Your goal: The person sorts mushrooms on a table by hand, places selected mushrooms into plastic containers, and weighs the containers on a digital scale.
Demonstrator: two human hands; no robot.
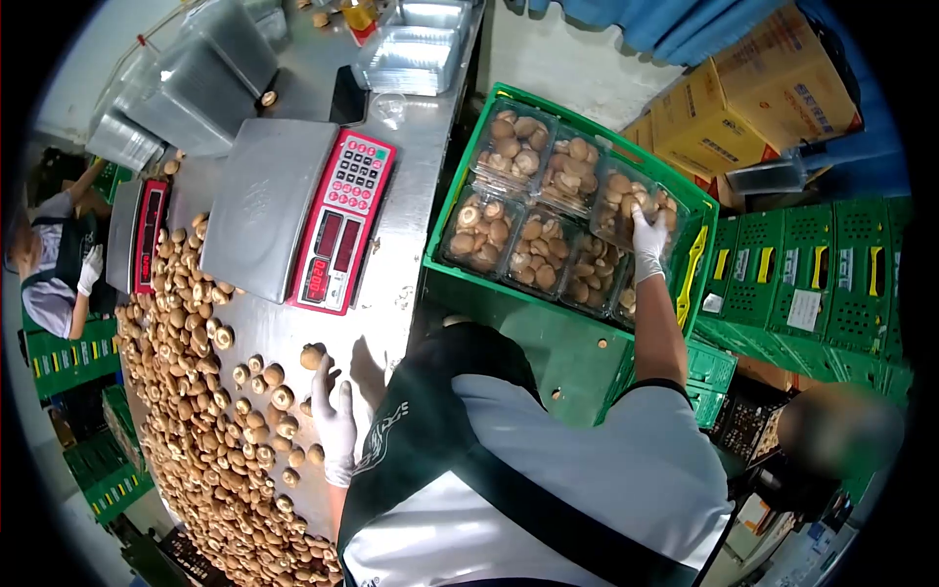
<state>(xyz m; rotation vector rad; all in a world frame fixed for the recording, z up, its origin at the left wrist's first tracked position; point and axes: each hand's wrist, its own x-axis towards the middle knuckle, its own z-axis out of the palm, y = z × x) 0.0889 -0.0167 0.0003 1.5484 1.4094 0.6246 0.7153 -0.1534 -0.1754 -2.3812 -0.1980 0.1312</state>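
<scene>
My right hand (648, 240), in a white glove, grips a clear plastic tray of mushrooms (616, 199) at the right side of a green crate (450, 264). Several similar mushroom trays (536, 252) sit in that crate in rows. Over the steel table (391, 254), my gloved left hand (335, 421) has its thumb and fingers apart. A single brown mushroom (312, 356) is at its fingertips; whether they touch it I cannot tell. Loose mushrooms (215, 430) are heaped left of this hand.
A red-framed scale (328, 235) stands on the table, with a second scale (147, 235) beyond it. Stacked empty plastic trays (411, 59) are at the table's far end. Cardboard boxes (753, 93) and green crates (812, 284) stand right. A co-worker (64, 254) is across the table.
</scene>
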